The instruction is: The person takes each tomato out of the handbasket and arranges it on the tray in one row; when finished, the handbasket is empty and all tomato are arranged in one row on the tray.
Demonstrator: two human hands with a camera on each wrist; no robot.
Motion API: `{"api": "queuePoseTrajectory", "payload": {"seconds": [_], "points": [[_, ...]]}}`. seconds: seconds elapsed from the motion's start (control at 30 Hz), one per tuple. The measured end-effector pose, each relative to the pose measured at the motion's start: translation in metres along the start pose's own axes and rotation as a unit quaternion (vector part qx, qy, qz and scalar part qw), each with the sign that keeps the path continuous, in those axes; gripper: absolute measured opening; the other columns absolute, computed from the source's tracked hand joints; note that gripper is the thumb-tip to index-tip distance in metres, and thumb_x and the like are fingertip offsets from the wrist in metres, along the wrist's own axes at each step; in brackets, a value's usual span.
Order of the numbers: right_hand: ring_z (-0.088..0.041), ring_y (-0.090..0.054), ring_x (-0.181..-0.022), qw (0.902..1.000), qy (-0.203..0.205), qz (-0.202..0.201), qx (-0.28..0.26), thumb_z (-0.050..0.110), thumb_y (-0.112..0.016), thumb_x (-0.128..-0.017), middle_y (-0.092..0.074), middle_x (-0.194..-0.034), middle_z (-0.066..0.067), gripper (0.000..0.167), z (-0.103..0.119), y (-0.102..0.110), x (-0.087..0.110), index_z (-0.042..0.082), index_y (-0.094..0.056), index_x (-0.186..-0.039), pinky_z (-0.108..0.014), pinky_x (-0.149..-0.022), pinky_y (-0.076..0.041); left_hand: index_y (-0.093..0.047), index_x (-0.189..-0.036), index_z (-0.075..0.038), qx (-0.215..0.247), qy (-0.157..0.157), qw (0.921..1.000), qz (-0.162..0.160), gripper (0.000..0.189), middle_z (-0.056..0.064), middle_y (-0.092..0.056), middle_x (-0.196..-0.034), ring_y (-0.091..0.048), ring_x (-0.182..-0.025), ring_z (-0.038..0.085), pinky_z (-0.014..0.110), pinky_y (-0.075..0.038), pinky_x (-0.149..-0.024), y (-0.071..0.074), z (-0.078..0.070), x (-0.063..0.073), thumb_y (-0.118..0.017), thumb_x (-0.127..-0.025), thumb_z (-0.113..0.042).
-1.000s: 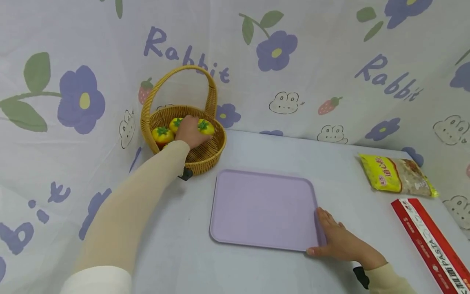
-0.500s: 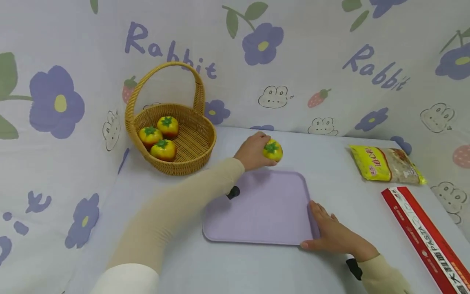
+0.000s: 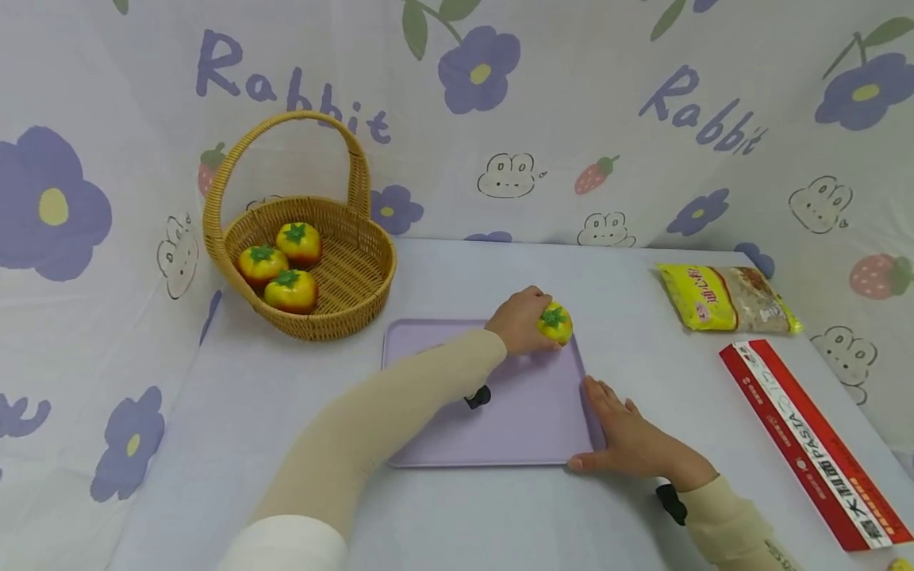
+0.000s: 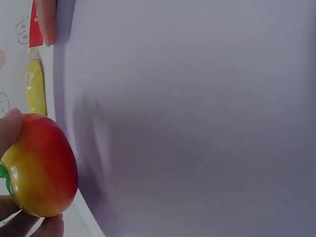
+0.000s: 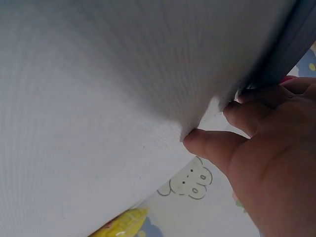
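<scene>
My left hand (image 3: 524,323) grips a yellow-and-red persimmon (image 3: 556,325) with a green leafy cap, over the far right corner of a lilac tray (image 3: 528,424). In the left wrist view, thumb and fingers hold the persimmon (image 4: 47,168) from opposite sides, close over the tray's rim. My right hand (image 3: 631,436) lies at the tray's right edge, fingers extended along the side and thumb by the near corner. Three more persimmons (image 3: 291,292) sit together in the left part of a wicker basket (image 3: 336,323) with a tall handle.
A yellow bag of dry food (image 3: 728,297) lies at the back right of the white table (image 3: 457,515). In front of it is a long red pasta box (image 3: 814,444). A patterned cloth (image 3: 543,95) hangs behind the table.
My left hand has taken a persimmon out of the basket, carried it right and lowered it toward the tray's far right corner. My right hand stays at the tray's edge. The view has shifted right.
</scene>
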State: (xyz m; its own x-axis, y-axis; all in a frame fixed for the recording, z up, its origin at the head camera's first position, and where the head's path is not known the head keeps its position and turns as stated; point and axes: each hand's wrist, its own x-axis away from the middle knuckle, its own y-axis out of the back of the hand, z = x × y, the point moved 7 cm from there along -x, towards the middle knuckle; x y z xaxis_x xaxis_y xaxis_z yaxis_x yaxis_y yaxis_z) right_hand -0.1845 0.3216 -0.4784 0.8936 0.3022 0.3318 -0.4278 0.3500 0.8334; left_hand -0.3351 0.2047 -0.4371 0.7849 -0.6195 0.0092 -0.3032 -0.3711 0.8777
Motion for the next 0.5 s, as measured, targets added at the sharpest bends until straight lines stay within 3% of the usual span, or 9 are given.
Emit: {"api": "queuePoseTrajectory", "payload": {"seconds": [0.33, 0.5], "points": [[-0.048, -0.008, -0.144, 1.0, 0.006, -0.002, 0.001, 0.061, -0.073, -0.073, -0.009, -0.157, -0.03, 0.124, -0.001, -0.002, -0.002, -0.01, -0.007, -0.15, -0.072, -0.107, -0.007, -0.045, -0.142, -0.006, -0.012, -0.008, 0.9999, 0.007, 0.077, 0.006, -0.049, -0.141, -0.051, -0.126, 0.019, 0.028, -0.039, -0.108, -0.012, -0.007, 0.001, -0.076, -0.08, -0.04], [-0.048, -0.008, -0.144, 1.0, 0.003, -0.002, 0.002, 0.061, -0.073, -0.072, -0.009, -0.157, -0.029, 0.124, -0.002, -0.003, -0.001, -0.01, -0.007, -0.149, -0.073, -0.107, -0.007, -0.036, -0.148, -0.006, -0.003, -0.001, 0.9998, 0.017, 0.088, 0.008, -0.042, -0.148, -0.046, -0.132, 0.021, 0.03, -0.036, -0.111, -0.012, -0.005, 0.001, -0.075, -0.08, -0.046]]}}
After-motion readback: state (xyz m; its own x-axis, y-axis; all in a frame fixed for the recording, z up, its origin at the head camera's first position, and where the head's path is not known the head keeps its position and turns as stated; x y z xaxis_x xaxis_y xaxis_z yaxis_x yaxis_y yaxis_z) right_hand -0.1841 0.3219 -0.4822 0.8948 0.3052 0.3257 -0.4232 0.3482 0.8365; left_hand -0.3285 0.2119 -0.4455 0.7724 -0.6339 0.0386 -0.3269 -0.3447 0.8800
